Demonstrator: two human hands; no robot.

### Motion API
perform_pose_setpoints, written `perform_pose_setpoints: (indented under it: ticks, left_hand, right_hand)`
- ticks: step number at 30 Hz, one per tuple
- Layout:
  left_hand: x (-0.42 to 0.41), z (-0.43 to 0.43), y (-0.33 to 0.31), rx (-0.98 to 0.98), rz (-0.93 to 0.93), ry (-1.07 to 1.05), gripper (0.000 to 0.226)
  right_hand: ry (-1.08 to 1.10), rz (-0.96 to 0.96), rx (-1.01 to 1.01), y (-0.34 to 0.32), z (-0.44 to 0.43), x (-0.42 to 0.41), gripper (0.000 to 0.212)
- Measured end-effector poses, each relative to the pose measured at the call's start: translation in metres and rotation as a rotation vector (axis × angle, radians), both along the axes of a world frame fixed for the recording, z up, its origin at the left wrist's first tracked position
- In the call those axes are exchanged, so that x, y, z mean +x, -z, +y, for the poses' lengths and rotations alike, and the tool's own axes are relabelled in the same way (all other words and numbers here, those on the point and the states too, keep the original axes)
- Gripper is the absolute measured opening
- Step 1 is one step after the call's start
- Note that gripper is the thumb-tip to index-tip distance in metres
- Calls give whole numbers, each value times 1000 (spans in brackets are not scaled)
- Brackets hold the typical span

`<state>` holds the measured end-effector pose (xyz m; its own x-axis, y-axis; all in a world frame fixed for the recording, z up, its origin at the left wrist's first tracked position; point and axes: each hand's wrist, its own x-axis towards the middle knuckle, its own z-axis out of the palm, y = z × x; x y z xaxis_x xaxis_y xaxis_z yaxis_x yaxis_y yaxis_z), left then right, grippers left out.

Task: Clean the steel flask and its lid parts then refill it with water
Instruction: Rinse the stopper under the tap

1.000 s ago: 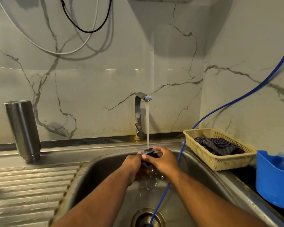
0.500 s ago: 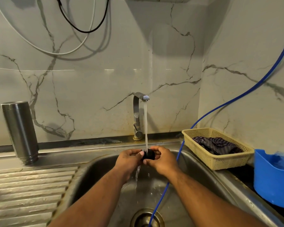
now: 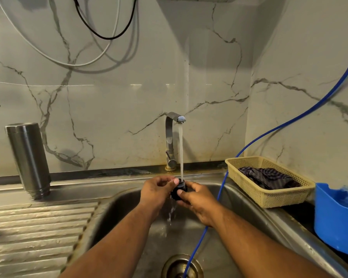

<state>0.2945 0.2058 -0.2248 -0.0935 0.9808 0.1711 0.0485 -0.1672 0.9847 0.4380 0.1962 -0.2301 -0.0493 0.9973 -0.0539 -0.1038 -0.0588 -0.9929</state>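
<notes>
Steel sink fills the lower centre of the frame, where a person's two hands meet under a stream of water falling from the tap at the back edge. Between them sits a small black lid part, directly in the flow: the left hand pinches it with thumb and curled fingertips from the left, and the right hand grips it from the right, thumb pressed on its near face. Water spills off the part into the basin, above the drain at the bottom edge. At middle left the flask stands mouth-down, its threaded neck on the steel ledge behind the ridged drainboard, well apart from the hands. A blue hose runs from the upper right corner down the wall and into the basin, passing just beside the right wrist. On the counter at right sits a cream plastic basket holding a dark checked cloth, with a blue tub next to it at the right edge. White cable and black cable loop across the marble wall at upper left.
</notes>
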Motion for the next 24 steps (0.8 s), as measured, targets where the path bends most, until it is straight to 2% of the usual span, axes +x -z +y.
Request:
perform_pose_setpoints:
  ticks: [3, 6, 9, 13, 24]
  left_hand:
    - [0, -1, 0, 8, -14, -28, 21]
    - [0, -2, -1, 12, -31, -49, 21]
    - [-1, -2, -1, 9, -61, -52, 20]
    - [-2, -1, 0, -8, -74, -50, 18]
    - [-1, -1, -8, -1, -78, -57, 15]
  right_hand:
    - [-36, 13, 21, 3, 0, 0, 44]
    - [-19, -95, 59, 3, -1, -2, 47]
    - [12, -118, 71, 2, 0, -4, 49]
    - [40, -60, 68, 1, -1, -5, 54]
    - [73, 79, 73, -6, -2, -6, 49]
